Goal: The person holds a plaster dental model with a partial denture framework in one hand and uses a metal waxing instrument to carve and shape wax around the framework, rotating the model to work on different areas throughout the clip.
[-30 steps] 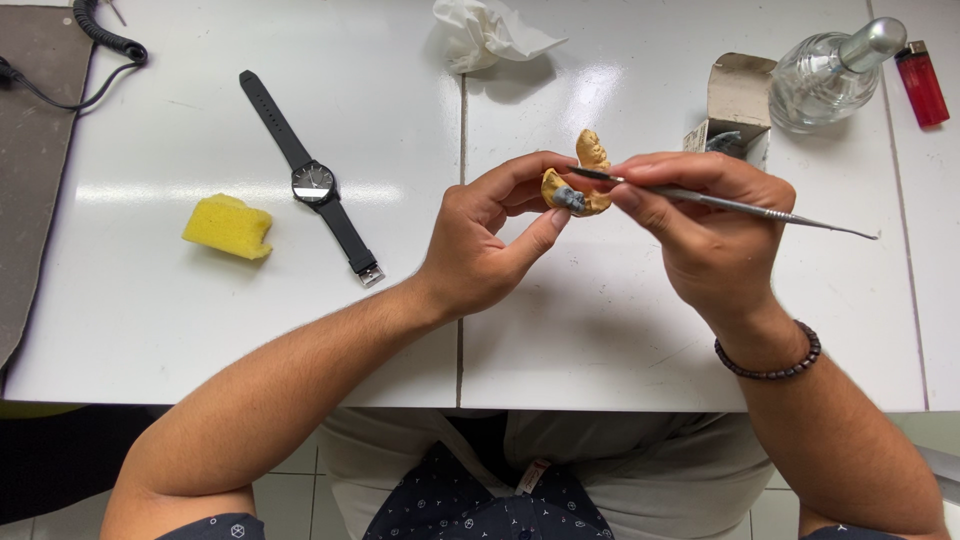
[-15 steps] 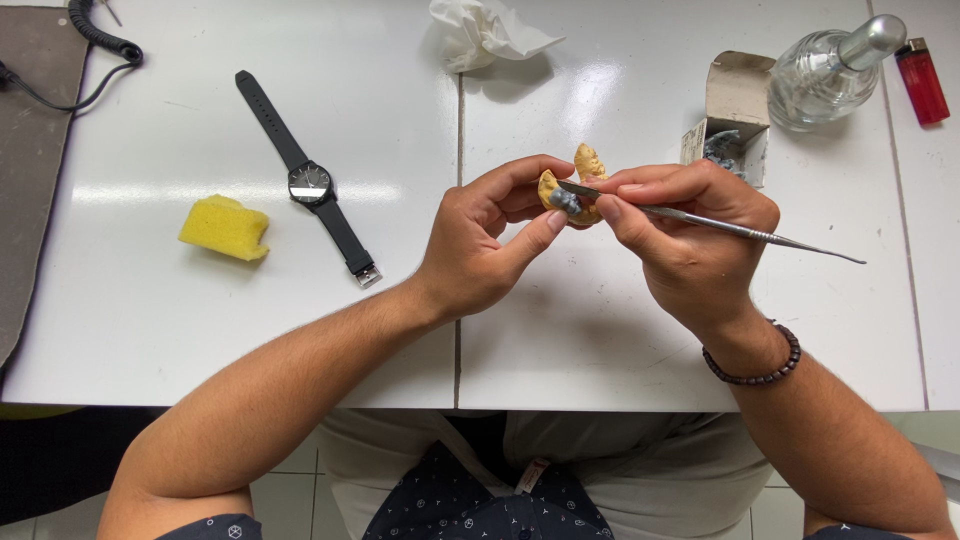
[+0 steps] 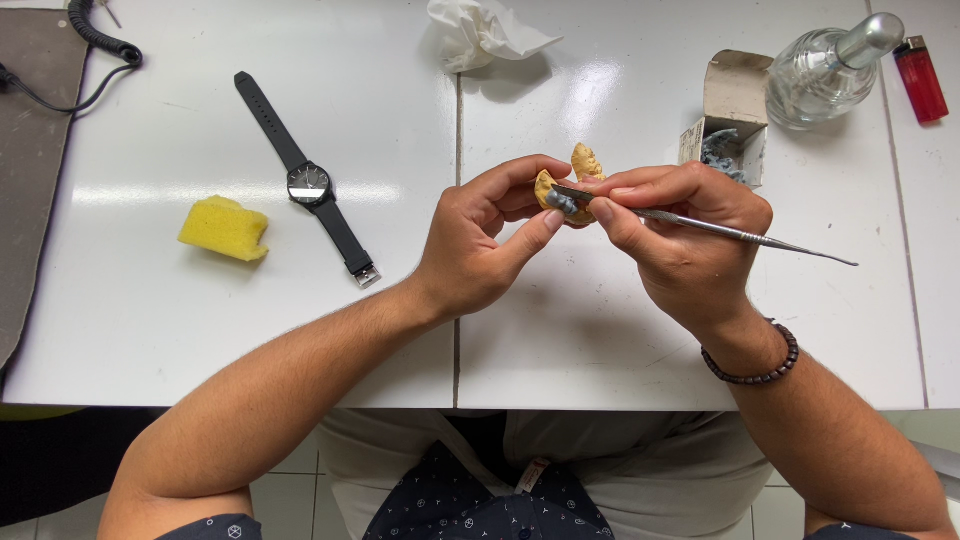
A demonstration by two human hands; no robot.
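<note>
**Hands at mid-table: cast held, instrument applied**

1. Near edge: I see both forearms coming in over the table (image 3: 150, 330) front edge, approx. centre. Beaded bracelet (image 3: 752, 362) on right wrist.
2. Left hand (image 3: 480, 245): fingers closed, thumb and fingertips pinching a small yellow dental cast (image 3: 584, 160), held above the table surface just right of the centre seam.
3. Right hand (image 3: 690, 235): fingers closed in a pen-type grip on a thin metal instrument (image 3: 740, 233). Grey tip end touches the cast; handle end points toward the right edge. Both hands touch at the fingertips.
4. Left side, mid-depth: yellow sponge (image 3: 224, 227); black wristwatch (image 3: 308, 185) lying flat, strap diagonal, just beside sponge.
5. Far side: open cardboard box (image 3: 733, 100), right of the cast, w/ grey content, type not discernible. Crumpled white tissue (image 3: 480, 32) at far edge, near the seam.
6. Far right corner: glass bottle (image 3: 825, 70) w/ metal top; red lighter (image 3: 920, 80) beside it.
7. Far left corner: black coiled cable (image 3: 100, 40).
</note>
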